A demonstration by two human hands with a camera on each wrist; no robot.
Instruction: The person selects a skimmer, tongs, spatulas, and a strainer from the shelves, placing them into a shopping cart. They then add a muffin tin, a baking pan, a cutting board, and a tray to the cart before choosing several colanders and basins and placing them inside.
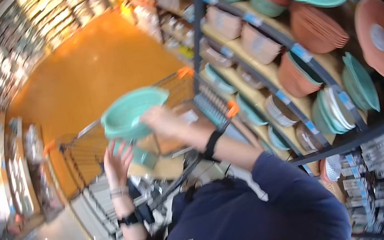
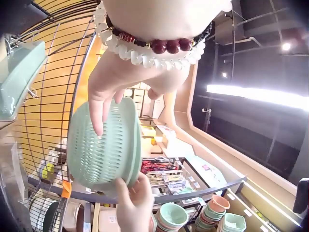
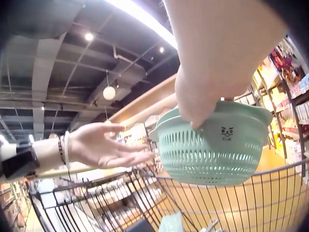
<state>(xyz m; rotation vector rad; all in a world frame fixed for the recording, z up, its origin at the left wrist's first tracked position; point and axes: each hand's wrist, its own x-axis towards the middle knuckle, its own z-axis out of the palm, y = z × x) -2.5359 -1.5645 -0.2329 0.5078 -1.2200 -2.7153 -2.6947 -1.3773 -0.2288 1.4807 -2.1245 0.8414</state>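
A green perforated basket [image 1: 135,113], with a small face printed on its side in the right wrist view [image 3: 212,150], is held up over a shopping cart. My right hand [image 1: 166,124] grips its rim, thumb on the outside [image 3: 200,99]. Just beside the basket, my left hand [image 1: 117,164] has its fingers spread; in the right wrist view the left hand [image 3: 104,145] is palm up, a small gap from the basket. The left wrist view shows the basket [image 2: 104,150] between the left hand [image 2: 130,77] and the right hand [image 2: 135,205].
The wire cart [image 1: 87,207] holds a green item [image 1: 144,158] and a brown box [image 1: 170,141]. Shelves on the right carry stacked green and pink baskets [image 1: 315,27]. An orange-brown floor area [image 1: 92,60] lies beyond the cart, and more shelving [image 1: 1,59] stands at the left.
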